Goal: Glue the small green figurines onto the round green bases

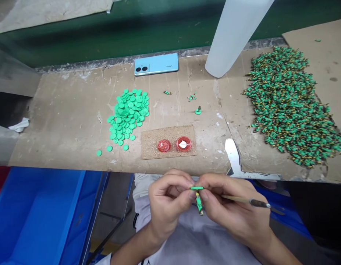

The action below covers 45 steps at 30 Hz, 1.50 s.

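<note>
Head view: L hand (pixel 167 202) and R hand (pixel 231 206) are close together in front of the bench edge, fingers curled, not spread. Their fingertips (pixel 191 195) meet at a small green round disc (pixel 196 188), pinched from both sides. Just under the disc is a tiny green figure w/ yellow marks (pixel 198 203); it seems to touch the disc, but I cannot tell if it is fixed. R hand also holds a thin wood-handle tool (pixel 242 200) w/ metal end, pointing away to the right. On the cardboard-covered bench (pixel 76 110), left of centre, is a heap of green discs (pixel 127 114); on the right is a much bigger mass of green figures (pixel 288 106). Between them are a cork board (pixel 167 141) w/ 2 red dishes (pixel 173 144), a figure standing on a disc (pixel 198 110), and few small loose pieces (pixel 191 97). Further back are a light-blue phone (pixel 156 64) and a white plastic tube (pixel 233 33). Below left is a blue crate (pixel 35 217).
</note>
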Each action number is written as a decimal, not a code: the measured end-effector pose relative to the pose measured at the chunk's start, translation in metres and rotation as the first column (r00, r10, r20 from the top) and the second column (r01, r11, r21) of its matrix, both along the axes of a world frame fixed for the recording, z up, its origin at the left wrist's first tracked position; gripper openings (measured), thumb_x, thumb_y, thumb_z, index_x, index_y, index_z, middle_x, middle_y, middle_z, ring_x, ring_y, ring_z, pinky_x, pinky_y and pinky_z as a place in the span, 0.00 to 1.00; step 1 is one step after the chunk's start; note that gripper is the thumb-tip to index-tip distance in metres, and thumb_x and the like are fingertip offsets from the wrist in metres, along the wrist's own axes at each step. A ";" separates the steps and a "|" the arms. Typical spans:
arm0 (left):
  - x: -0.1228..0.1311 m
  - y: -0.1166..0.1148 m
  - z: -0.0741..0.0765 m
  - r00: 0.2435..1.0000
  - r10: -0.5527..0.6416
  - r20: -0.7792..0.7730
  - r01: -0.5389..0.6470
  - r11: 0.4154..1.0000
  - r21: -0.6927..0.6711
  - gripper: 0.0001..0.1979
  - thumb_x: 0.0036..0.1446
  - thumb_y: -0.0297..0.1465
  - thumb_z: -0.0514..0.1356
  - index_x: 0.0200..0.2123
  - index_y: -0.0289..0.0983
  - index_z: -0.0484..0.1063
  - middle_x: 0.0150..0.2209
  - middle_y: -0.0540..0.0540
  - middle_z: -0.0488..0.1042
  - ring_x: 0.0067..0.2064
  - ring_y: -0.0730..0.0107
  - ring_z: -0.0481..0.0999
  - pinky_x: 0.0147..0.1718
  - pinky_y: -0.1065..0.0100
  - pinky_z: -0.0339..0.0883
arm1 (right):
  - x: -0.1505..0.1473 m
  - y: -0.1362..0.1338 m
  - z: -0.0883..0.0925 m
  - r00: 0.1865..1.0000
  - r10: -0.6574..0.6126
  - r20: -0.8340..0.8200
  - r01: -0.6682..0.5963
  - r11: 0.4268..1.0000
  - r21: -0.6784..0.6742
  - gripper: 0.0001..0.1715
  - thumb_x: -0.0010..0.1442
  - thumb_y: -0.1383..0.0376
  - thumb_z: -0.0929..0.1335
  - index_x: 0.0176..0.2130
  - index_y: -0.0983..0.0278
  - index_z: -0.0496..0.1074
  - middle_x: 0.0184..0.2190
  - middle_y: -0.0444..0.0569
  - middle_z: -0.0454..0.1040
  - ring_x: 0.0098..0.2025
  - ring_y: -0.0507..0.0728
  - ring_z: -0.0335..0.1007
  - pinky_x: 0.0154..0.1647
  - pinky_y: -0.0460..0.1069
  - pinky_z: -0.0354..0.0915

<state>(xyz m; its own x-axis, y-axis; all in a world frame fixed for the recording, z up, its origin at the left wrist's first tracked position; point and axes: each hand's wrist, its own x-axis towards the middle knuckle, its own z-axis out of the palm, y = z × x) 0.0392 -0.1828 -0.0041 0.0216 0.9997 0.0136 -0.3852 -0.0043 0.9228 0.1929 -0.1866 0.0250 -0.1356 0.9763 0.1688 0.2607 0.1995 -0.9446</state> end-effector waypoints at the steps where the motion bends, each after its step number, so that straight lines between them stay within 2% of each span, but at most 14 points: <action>1: 0.000 0.000 0.000 1.000 0.005 -0.007 -0.005 1.000 0.002 0.04 0.58 0.32 0.73 0.35 0.40 0.83 0.32 0.49 0.79 0.33 0.75 0.80 0.31 0.79 0.75 | 0.000 0.000 -0.001 1.000 0.006 0.000 -0.006 1.000 -0.001 0.08 0.65 0.71 0.70 0.41 0.57 0.72 0.24 0.35 0.73 0.20 0.45 0.67 0.21 0.38 0.64; 7: 0.001 -0.001 -0.001 1.000 -0.029 0.007 0.029 0.999 -0.028 0.03 0.59 0.31 0.72 0.36 0.39 0.82 0.33 0.48 0.78 0.34 0.74 0.79 0.32 0.78 0.75 | 0.004 0.001 -0.004 0.999 0.018 -0.045 -0.019 0.999 -0.030 0.07 0.66 0.70 0.70 0.42 0.57 0.73 0.23 0.37 0.76 0.18 0.47 0.69 0.19 0.40 0.63; 13: 0.003 -0.001 -0.001 0.999 -0.018 -0.034 0.017 0.999 -0.043 0.04 0.60 0.31 0.71 0.36 0.38 0.80 0.32 0.48 0.76 0.32 0.74 0.77 0.30 0.76 0.73 | 0.005 0.001 -0.005 0.998 0.026 -0.061 -0.030 0.997 -0.069 0.08 0.66 0.71 0.69 0.43 0.59 0.73 0.23 0.38 0.74 0.18 0.47 0.67 0.17 0.40 0.61; 22: 0.006 0.003 0.005 0.998 -0.004 -0.059 0.003 1.000 -0.023 0.05 0.60 0.31 0.70 0.34 0.38 0.78 0.31 0.50 0.74 0.33 0.75 0.75 0.32 0.78 0.72 | 0.003 0.002 -0.008 0.996 0.015 -0.091 -0.022 0.997 -0.077 0.05 0.66 0.70 0.70 0.42 0.61 0.74 0.23 0.40 0.75 0.19 0.47 0.67 0.18 0.40 0.62; 28: 0.003 0.002 0.001 0.996 -0.006 -0.085 0.004 1.000 -0.019 0.04 0.59 0.29 0.71 0.34 0.38 0.79 0.31 0.49 0.75 0.33 0.74 0.77 0.31 0.78 0.73 | 0.002 -0.001 -0.008 0.995 0.006 -0.098 -0.017 0.993 -0.114 0.03 0.66 0.69 0.70 0.40 0.62 0.75 0.22 0.40 0.74 0.19 0.48 0.67 0.19 0.41 0.63; 34: 0.002 0.001 -0.005 0.994 0.004 -0.109 -0.012 0.997 -0.072 0.04 0.57 0.29 0.72 0.33 0.37 0.81 0.31 0.47 0.78 0.32 0.72 0.79 0.29 0.77 0.74 | 0.000 0.002 -0.012 0.994 -0.050 -0.093 0.035 0.987 -0.156 0.06 0.66 0.68 0.69 0.35 0.62 0.76 0.20 0.40 0.71 0.18 0.47 0.62 0.18 0.40 0.60; 39: 0.003 0.005 -0.009 0.989 -0.013 -0.146 0.003 0.998 -0.070 0.04 0.57 0.31 0.72 0.33 0.37 0.81 0.31 0.48 0.79 0.30 0.73 0.79 0.27 0.77 0.73 | 0.001 0.003 -0.017 0.993 -0.098 -0.072 0.083 0.980 -0.179 0.08 0.65 0.66 0.70 0.33 0.63 0.77 0.18 0.40 0.70 0.17 0.48 0.61 0.18 0.41 0.61; 45: 0.001 0.008 -0.013 0.964 -0.053 -0.259 0.030 0.995 -0.093 0.03 0.57 0.28 0.72 0.36 0.37 0.83 0.33 0.47 0.82 0.30 0.73 0.81 0.26 0.79 0.74 | 0.006 0.001 -0.030 0.988 -0.118 -0.102 0.081 0.947 -0.311 0.13 0.67 0.61 0.70 0.31 0.63 0.78 0.18 0.42 0.71 0.18 0.49 0.62 0.18 0.41 0.61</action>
